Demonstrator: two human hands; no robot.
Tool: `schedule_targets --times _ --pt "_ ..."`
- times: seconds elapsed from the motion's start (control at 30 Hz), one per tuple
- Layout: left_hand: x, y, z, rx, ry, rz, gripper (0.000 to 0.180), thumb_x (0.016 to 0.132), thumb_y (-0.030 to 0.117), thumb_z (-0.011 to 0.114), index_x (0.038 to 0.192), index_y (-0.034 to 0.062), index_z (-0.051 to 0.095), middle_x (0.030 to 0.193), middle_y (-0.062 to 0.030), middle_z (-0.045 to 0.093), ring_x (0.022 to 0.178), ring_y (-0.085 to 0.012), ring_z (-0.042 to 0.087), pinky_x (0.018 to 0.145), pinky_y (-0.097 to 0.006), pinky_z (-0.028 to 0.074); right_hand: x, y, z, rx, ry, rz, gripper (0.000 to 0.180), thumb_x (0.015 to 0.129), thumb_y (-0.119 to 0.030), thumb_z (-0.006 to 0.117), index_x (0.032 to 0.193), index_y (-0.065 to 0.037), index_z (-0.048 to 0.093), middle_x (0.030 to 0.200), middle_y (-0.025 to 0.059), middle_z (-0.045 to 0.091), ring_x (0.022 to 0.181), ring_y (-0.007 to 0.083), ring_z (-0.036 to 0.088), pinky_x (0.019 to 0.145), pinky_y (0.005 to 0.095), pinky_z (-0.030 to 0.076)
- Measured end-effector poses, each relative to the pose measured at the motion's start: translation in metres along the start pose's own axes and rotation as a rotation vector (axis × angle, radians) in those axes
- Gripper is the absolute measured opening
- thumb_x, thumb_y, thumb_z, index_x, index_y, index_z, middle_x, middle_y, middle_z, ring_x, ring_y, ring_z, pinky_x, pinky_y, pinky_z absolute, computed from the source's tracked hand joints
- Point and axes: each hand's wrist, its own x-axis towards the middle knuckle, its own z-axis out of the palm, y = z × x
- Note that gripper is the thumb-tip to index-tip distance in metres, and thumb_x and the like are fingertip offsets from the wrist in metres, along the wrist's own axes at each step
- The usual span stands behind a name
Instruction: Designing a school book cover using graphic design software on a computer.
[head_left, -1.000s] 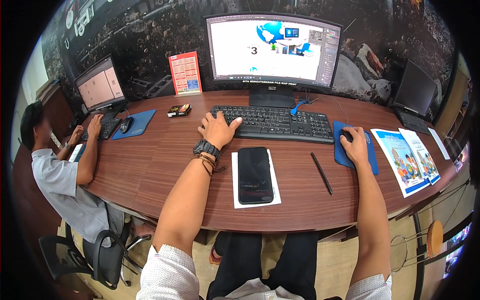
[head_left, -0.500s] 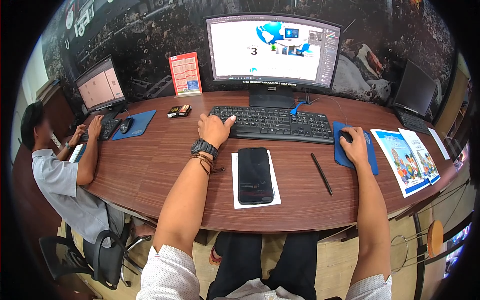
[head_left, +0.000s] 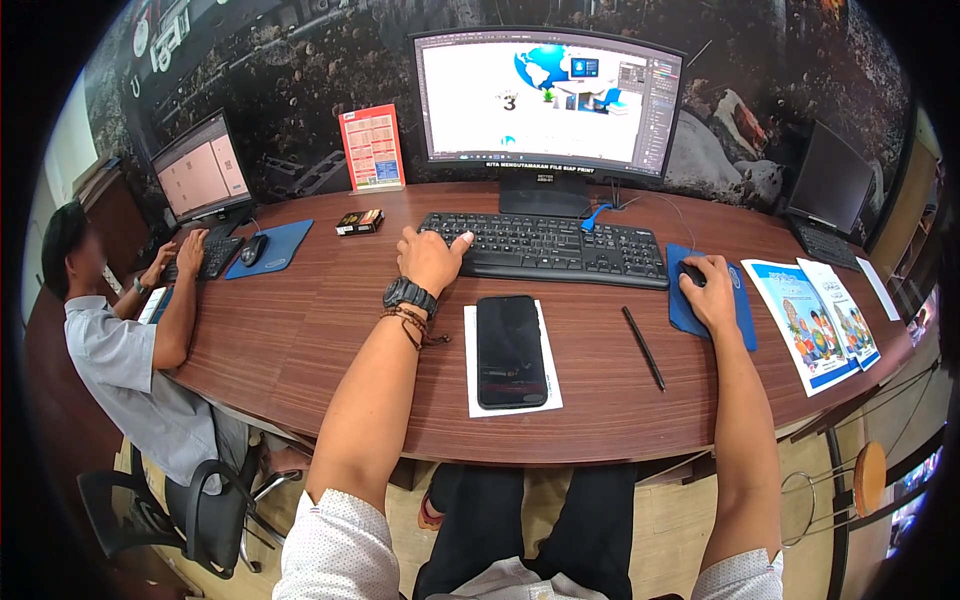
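In front of the curved monitor (head_left: 548,98), the left hand (head_left: 430,258) rests loosely curled on the left end of the black keyboard (head_left: 545,246), fingers spread over keys, gripping nothing. Right of the keyboard, the right hand (head_left: 708,290) cups a dark mouse (head_left: 692,274) on the blue pad (head_left: 712,310). Looks like mid-edit on screen: shortcut keys ready, pointer steering. Next move likely calls for a small, precise mouse nudge. Phone (head_left: 511,350) and pen (head_left: 644,347) lie nearer the worktop's (head_left: 310,330) front edge.

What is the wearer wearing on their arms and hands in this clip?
Short white sleeves with small dark dots end above both elbows; forearms are bare. The left hand has a black wristwatch and dark cord bracelets at the wrist. The right hand wears nothing visible.
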Motion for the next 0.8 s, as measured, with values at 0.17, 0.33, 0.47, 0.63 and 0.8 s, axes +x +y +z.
schedule_targets --times 0.17,0.33,0.47,0.63,0.8 --pt "-0.001 0.001 -0.001 -0.004 0.008 0.007 0.078 0.088 0.062 0.062 0.101 -0.0155 0.067 0.128 -0.0351 0.048 0.115 -0.0518 0.052 0.092 -0.054 0.050 0.000 0.000 0.001 0.009 0.003 0.004 0.033 0.080 -0.022 0.068 0.110 -0.007 0.071 0.118 0.0173 0.058 0.112 0.0364 0.058 0.097 0.0428 0.047" --pt "-0.001 0.002 0.000 0.001 0.009 0.006 0.079 0.088 0.062 0.062 0.101 -0.0150 0.067 0.128 -0.0350 0.048 0.115 -0.0518 0.052 0.091 -0.053 0.050 0.000 0.002 0.001 0.009 0.006 -0.008 0.033 0.080 -0.022 0.068 0.109 -0.007 0.071 0.119 0.0175 0.058 0.112 0.0365 0.058 0.097 0.0428 0.047" --pt "-0.001 0.001 0.000 0.014 0.010 0.007 0.079 0.088 0.063 0.061 0.101 -0.0145 0.067 0.129 -0.0350 0.048 0.115 -0.0520 0.053 0.091 -0.053 0.050 -0.002 -0.009 -0.001 -0.005 0.002 0.010 0.030 0.081 -0.020 0.068 0.109 -0.009 0.072 0.121 0.0175 0.057 0.114 0.0368 0.057 0.098 0.0437 0.047" --pt "-0.002 0.003 -0.004 0.001 -0.020 -0.029 0.072 0.088 0.058 0.064 0.103 -0.0120 0.068 0.126 -0.0293 0.050 0.116 -0.0457 0.051 0.097 -0.054 0.046 -0.001 -0.014 -0.001 -0.090 0.029 -0.314 0.026 0.082 -0.012 0.065 0.107 -0.011 0.073 0.126 0.0161 0.055 0.125 0.0380 0.049 0.105 0.0462 0.041" --pt "-0.002 0.004 0.001 0.054 0.030 -0.005 0.063 0.087 0.050 0.069 0.107 -0.0095 0.067 0.128 -0.0269 0.048 0.119 -0.0441 0.049 0.097 -0.053 0.046 0.002 -0.006 0.000 -0.182 -0.003 -0.406 0.025 0.083 -0.011 0.064 0.107 -0.010 0.072 0.128 0.0149 0.054 0.127 0.0378 0.047 0.106 0.0463 0.039"
